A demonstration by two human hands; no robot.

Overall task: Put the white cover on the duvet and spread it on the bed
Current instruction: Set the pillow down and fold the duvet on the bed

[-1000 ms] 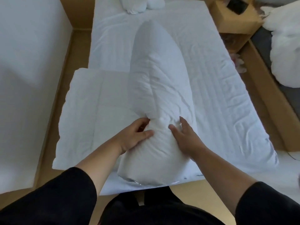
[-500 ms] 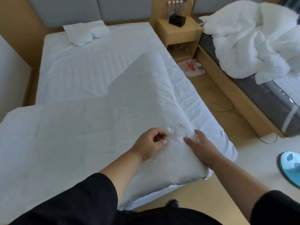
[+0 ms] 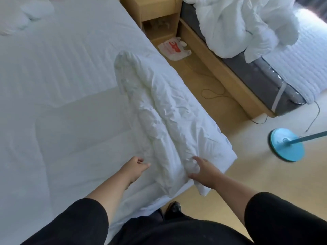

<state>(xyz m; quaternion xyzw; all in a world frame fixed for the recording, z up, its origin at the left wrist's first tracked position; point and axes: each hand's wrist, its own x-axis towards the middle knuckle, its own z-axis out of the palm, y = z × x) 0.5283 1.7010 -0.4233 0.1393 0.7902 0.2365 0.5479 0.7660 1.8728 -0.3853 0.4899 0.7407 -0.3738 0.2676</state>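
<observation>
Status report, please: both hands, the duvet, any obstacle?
Left hand loosely curled, holding nothing. Right hand gripping the duvet near its corner. Duvet bunched along the bed edge, not spread. Nothing in the way.

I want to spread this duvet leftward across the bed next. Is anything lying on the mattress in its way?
Nothing visible on the near mattress. The duvet lies bunched along the right edge, right hand gripping it. Only a folded white bundle sits far off near the head end.

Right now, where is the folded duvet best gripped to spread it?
Probably at the near corner of the duvet, where the right hand already pinches it, coming from the foot of the bed. That corner overhangs the edge. The left hand could take the fold beside it.
</observation>
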